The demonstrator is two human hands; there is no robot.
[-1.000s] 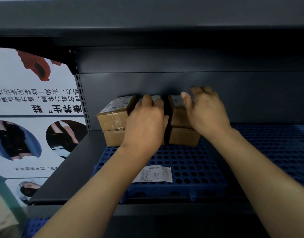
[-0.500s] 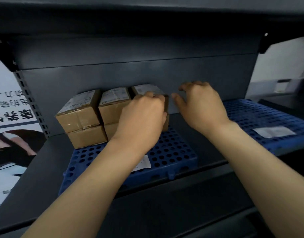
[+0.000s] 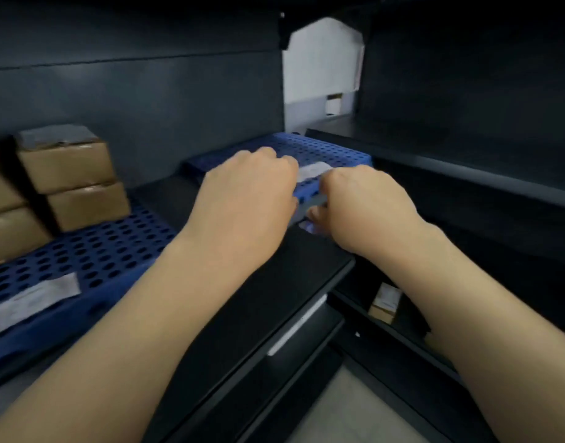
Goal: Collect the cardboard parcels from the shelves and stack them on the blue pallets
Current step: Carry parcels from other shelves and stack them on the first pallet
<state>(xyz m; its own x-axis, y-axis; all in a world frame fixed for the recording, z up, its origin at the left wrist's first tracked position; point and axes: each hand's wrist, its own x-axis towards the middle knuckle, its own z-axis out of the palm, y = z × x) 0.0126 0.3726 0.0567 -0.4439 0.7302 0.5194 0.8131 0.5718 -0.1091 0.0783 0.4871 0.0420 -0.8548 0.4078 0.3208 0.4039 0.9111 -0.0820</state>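
Brown cardboard parcels (image 3: pixel 65 161) stand in two-high stacks at the far left on a blue perforated pallet (image 3: pixel 99 247) on the dark shelf. A second blue pallet (image 3: pixel 310 148) lies further right at the back, with only a white paper slip on it. My left hand (image 3: pixel 246 196) and my right hand (image 3: pixel 364 203) hover close together in front of that second pallet, apart from the parcels. Both have curled fingers and nothing visible in them. One small parcel (image 3: pixel 385 303) sits on a lower shelf, down to the right between my forearms.
A white label (image 3: pixel 32 298) lies on the left pallet's front. The dark shelf edge (image 3: pixel 294 282) runs under my wrists. Another dark shelf (image 3: pixel 466 161) extends to the right. White paper (image 3: pixel 322 59) shows through a gap behind the shelving. Pale floor (image 3: pixel 354 410) shows below.
The view has swung right, leaving the parcels at the left edge. Both hands have come off the parcels and moved right, fingers curling in, toward the second pallet.
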